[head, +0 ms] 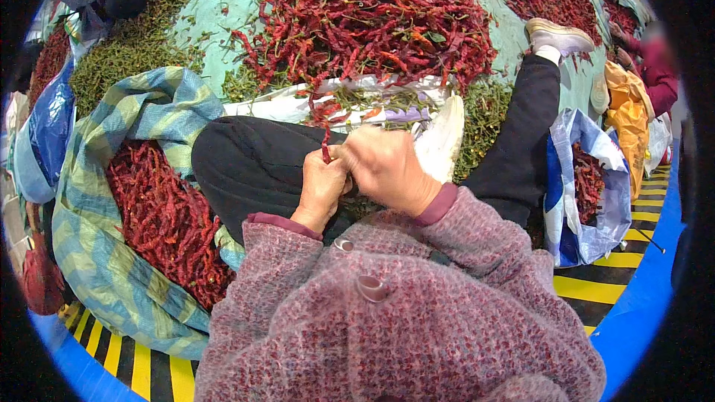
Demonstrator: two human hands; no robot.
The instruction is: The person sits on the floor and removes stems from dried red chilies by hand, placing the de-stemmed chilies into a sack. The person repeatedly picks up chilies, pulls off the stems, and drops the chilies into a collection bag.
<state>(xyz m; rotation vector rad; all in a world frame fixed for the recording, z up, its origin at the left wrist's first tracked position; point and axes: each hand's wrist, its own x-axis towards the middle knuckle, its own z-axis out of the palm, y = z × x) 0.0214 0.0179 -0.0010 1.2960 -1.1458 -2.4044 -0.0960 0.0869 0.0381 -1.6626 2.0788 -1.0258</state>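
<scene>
My left hand (319, 190) grips a dried red chili pepper (326, 145), which sticks up past the thumb. Pressed against it is my right hand (388, 167), blurred, with its fingers curled in at the pepper's lower end; whether it pinches a stem is hidden. Both hands are over my lap, beside my bent knee in black trousers (246, 162). Just beyond them, loose chilies and green stems lie on a white plastic sheet (262, 109). A large heap of red chilies (380, 22) rises behind that.
At left stands a checked woven sack (84, 223) holding red chilies (167, 218). A blue-and-white bag (614, 229) with chilies is at right. Green stems (134, 50) cover the ground at upper left. Another person (659, 72) sits at far right beside an orange bag (628, 117).
</scene>
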